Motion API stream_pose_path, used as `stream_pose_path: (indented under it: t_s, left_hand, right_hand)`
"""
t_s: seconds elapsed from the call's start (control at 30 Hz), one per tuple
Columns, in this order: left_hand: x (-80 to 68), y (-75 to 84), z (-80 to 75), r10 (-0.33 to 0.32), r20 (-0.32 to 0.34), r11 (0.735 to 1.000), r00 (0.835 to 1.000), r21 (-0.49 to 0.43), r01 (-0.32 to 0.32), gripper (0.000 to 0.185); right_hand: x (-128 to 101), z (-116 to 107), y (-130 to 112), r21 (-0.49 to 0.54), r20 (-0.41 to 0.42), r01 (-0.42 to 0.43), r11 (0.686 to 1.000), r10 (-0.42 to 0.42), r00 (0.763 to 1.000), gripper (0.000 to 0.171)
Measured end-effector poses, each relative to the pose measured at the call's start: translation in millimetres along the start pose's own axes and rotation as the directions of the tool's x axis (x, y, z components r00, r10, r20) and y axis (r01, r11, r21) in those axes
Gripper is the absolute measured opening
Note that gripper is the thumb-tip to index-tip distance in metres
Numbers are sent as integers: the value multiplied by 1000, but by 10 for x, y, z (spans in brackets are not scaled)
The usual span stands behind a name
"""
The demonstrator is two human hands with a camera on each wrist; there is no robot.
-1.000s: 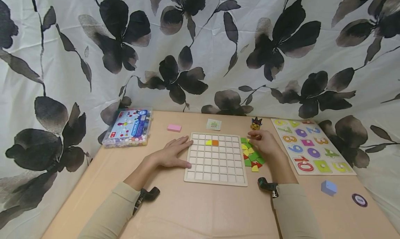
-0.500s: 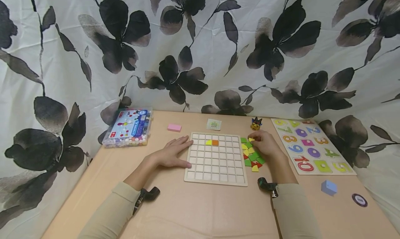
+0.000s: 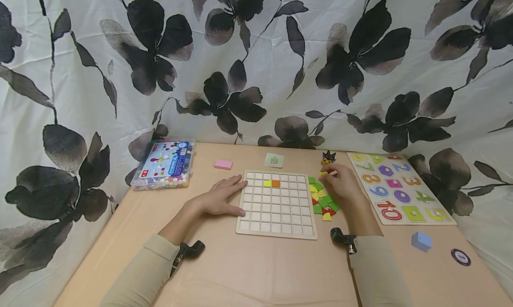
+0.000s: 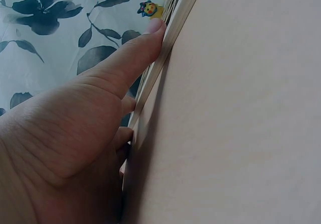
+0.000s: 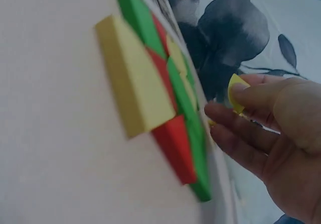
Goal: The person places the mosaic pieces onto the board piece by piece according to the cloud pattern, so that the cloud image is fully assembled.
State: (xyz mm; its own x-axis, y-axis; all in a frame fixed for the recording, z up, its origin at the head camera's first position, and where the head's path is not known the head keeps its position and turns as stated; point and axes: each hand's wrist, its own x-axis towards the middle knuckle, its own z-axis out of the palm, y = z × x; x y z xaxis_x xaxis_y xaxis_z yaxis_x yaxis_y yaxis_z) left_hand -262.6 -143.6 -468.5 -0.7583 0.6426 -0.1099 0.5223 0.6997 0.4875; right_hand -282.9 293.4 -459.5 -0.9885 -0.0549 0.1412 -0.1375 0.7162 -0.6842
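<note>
A wooden grid board point(image 3: 276, 222) lies on the table with a yellow piece point(image 3: 267, 183) and an orange piece point(image 3: 276, 183) in its second row. My left hand point(image 3: 222, 195) rests flat against the board's left edge point(image 4: 160, 68), fingers straight. My right hand point(image 3: 340, 182) hovers over a pile of green, yellow and red pieces point(image 3: 322, 200) to the right of the board and pinches a small yellow piece point(image 3: 323, 173) between thumb and fingertips. In the right wrist view the yellow piece point(image 5: 234, 97) is lifted above the pile point(image 5: 155, 98).
A number puzzle board point(image 3: 401, 186) lies at the right. A small toy figure point(image 3: 328, 157), a pale green card point(image 3: 274, 160), a pink block point(image 3: 223, 164) and a plastic box of beads point(image 3: 165, 164) stand behind. A blue cube point(image 3: 421, 241) and a round disc point(image 3: 460, 256) sit front right.
My right hand has picked a yellow piece out of the pile and raised it slightly toward the back. The left hand has stayed on the board's edge.
</note>
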Motion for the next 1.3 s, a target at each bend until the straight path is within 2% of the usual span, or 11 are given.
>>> stream_pose_path:
  t_s: [0.27,0.4,0.53,0.67,0.87,1.0,1.3]
  left_hand:
    - [-5,17,-4,-4,0,1000,1000,-12,4,104]
    - [-5,20,-7,-6,0,1000,1000,-12,6,104]
    - [-4,15,-5,-2,1,1000,1000,-8,2,104]
    - [-5,5,1,0,2,1000,1000,-5,0,105]
    - [-2,-2,7,0,-2,1000,1000,-2,0,104]
    - [1,-3,9,5,-4,1000,1000,4,-5,104]
    - [2,-7,15,5,-5,1000,1000,7,-5,105]
  right_hand:
    - [-40,36,-343,203,-6,-49,978,51,999,22]
    - [-37,79,-478,171,-16,68,983,-66,998,20]
    - [-13,143,-569,130,-13,218,967,-218,976,21]
    - [20,256,-631,107,2,282,953,-284,959,19]
    - [48,449,-729,140,72,230,963,-241,968,22]
    - [64,547,-758,136,74,218,966,-229,971,13]
    - [89,688,-664,125,118,223,967,-238,964,14]
